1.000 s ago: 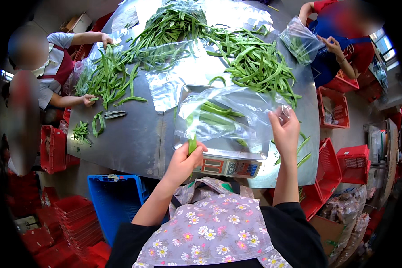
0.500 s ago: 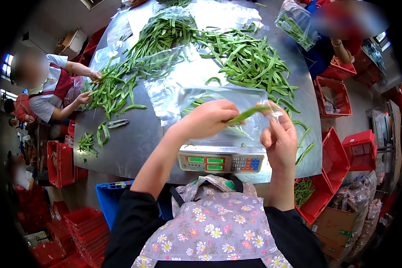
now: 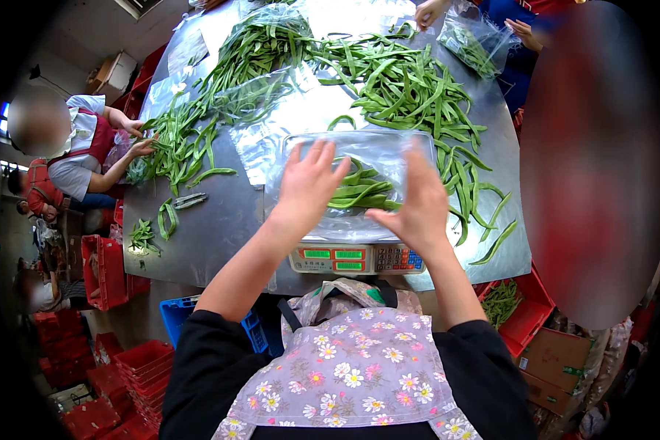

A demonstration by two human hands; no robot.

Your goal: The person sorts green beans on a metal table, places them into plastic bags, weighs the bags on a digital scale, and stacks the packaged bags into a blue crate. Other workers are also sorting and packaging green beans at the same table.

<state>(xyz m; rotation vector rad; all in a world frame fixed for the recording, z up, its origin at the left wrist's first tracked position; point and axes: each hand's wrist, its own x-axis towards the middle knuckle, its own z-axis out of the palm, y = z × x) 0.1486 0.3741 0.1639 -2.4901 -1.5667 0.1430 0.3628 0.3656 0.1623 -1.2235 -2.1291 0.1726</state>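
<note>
A clear plastic bag (image 3: 378, 218) with flat green beans (image 3: 359, 192) in it lies on the metal pan of a digital scale (image 3: 356, 259). Over the bag's left side is my left hand (image 3: 306, 183), fingers spread and holding nothing. My right hand (image 3: 420, 209) hovers at the right side of the pan, thumb apart from the fingers, its fingertips blurred; nothing shows in it. Whether either hand touches the bag, I cannot tell. Loose beans (image 3: 466, 183) lie right of the scale, and a large heap (image 3: 411, 95) lies behind it.
On the left, a co-worker's hands (image 3: 143, 139) handle beans at the metal table (image 3: 220, 235). Another person at the far right holds a bagged portion (image 3: 473, 48). Red crates (image 3: 104, 271) stand around the table, and a blue crate (image 3: 177, 319) sits below its front edge.
The bean in my hands is no longer held. Both hands have drawn apart and opened over the bag. A blurred person now fills the right side, with hands at the far edge.
</note>
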